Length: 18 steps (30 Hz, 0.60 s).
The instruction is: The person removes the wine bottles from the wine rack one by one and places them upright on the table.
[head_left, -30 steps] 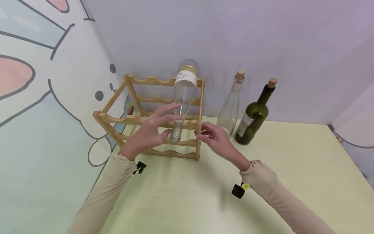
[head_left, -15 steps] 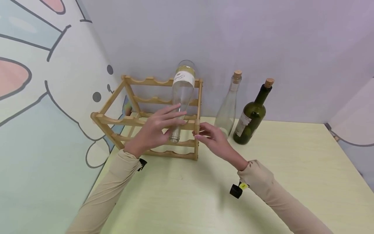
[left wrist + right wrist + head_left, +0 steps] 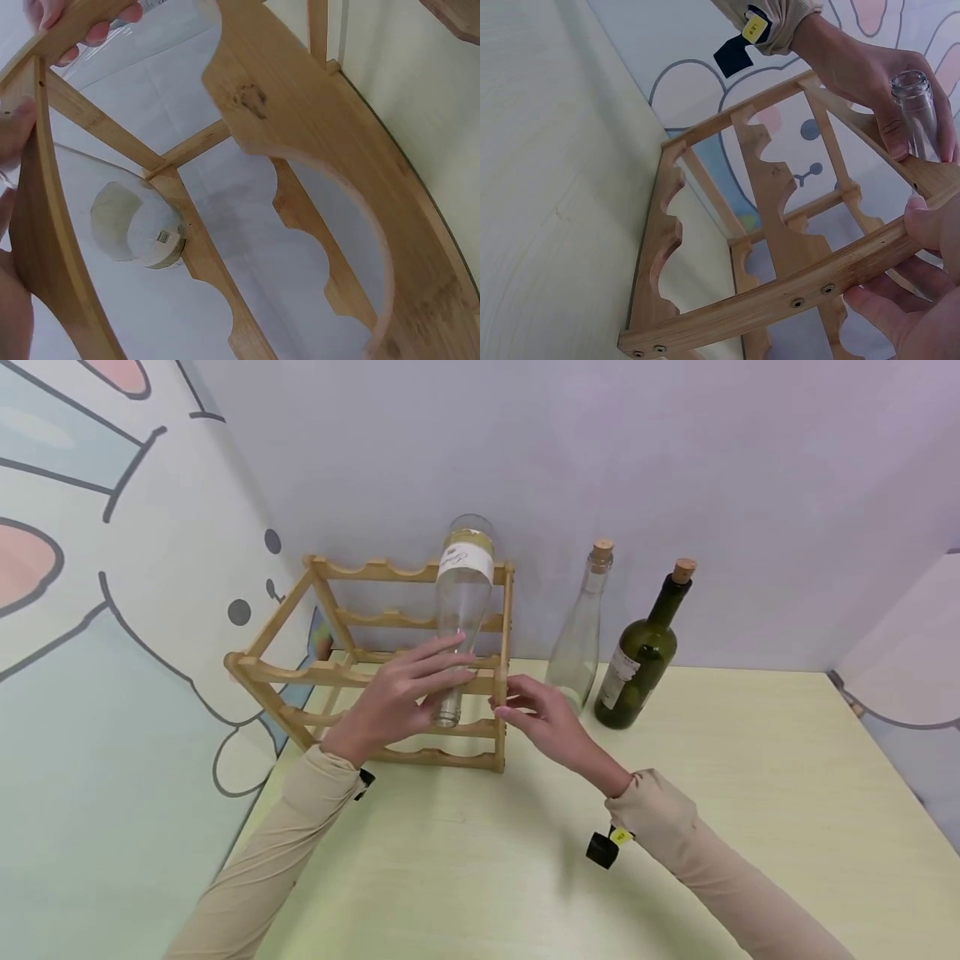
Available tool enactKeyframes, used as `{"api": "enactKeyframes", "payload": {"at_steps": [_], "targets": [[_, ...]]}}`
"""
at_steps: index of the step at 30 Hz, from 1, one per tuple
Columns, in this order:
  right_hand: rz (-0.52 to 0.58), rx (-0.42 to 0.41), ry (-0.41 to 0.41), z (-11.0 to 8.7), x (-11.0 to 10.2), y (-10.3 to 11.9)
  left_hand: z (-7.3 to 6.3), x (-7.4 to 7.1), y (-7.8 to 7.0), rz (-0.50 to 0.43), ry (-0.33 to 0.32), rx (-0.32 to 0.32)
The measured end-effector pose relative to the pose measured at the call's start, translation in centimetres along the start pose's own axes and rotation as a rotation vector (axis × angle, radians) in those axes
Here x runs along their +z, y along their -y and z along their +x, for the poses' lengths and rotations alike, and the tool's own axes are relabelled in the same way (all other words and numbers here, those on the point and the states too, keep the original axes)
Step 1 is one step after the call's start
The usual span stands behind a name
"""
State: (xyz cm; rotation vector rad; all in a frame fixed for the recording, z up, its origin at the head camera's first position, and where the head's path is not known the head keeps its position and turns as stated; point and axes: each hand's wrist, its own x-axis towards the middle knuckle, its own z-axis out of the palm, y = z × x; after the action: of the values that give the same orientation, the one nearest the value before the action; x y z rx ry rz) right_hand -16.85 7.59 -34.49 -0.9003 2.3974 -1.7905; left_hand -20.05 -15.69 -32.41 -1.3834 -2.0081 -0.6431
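Note:
A clear glass bottle (image 3: 461, 585) with a white and gold label lies across the top tier of a wooden wine rack (image 3: 315, 673), its open neck toward me. My left hand (image 3: 397, 697) holds that neck, fingers over it and thumb at its near side. The right wrist view has the left thumb touching the rack's front rail beside the bottle's mouth (image 3: 911, 84). With thumb and fingers, my right hand (image 3: 551, 722) grips the rack's right front post. The left wrist view shows the bottle's base (image 3: 154, 232) on the rear rail; the left palm is mostly hidden.
Right of the rack stand a clear corked bottle (image 3: 577, 639) and a dark green corked bottle (image 3: 637, 668), both upright on the pale table (image 3: 750, 793). A wall with cartoon drawings (image 3: 135, 693) runs close along the left, and a plain wall (image 3: 675, 460) rises behind.
My left hand has moved in over the bottle neck, its spread fingers settling round it. My right hand keeps its grip on the rack. The head view has shifted slightly.

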Motion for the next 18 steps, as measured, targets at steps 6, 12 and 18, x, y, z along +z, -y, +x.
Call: {"api": "enactKeyframes", "payload": {"at_steps": [6, 12, 18], "targets": [[0.01, -0.008, 0.0, 0.0, 0.0, -0.2, 0.1, 1.0, -0.1, 0.022, -0.116, 0.034], [0.009, -0.007, -0.013, 0.0, 0.1, -0.5, 0.6, 1.9, -0.8, 0.036, -0.192, 0.06], [0.011, 0.001, -0.023, -0.1, 0.2, -0.6, 0.9, 2.1, -1.0, 0.035, -0.199, 0.063]]}}
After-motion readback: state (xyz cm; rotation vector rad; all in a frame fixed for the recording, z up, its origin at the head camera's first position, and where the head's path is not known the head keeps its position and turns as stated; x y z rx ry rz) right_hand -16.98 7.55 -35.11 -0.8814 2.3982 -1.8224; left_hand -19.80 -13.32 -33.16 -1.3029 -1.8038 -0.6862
